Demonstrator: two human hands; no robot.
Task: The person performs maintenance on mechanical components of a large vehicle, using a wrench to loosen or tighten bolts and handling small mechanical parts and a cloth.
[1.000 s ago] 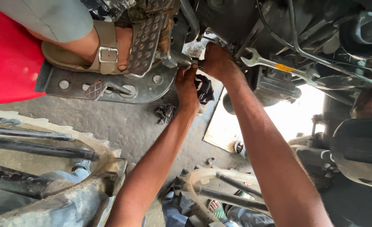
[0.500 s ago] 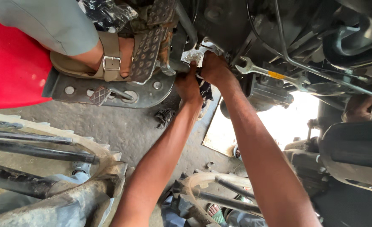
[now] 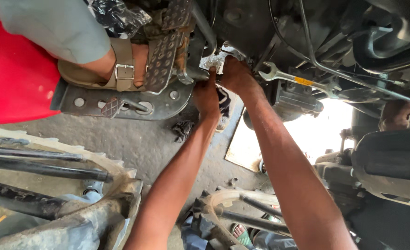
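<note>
While both hands press at one fitting, the work is mid-step.

The left hand (image 3: 206, 95) wraps a metal rod (image 3: 193, 74); the right hand (image 3: 235, 74) pinches a crumpled silvery scrap (image 3: 214, 61) just beside it. A spanner (image 3: 297, 79) lies unused nearby, right of a sandalled foot (image 3: 117, 62) on a pedal (image 3: 165, 51).

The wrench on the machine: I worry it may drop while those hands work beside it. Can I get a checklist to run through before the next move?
1. Both hands on the work: left hand and right hand are pressed together at the crumpled pale rag. Ok.
2. Wrench secured: it lies loose on the machine, held by neither hand. Not ok.
3. Grip of the fingers: hidden behind the hands. Cannot tell.
4. Other person's sandalled foot: on the studded pedal, close to the left hand. Not ok.
5. View of the part under the rag: covered. Cannot tell.
</note>
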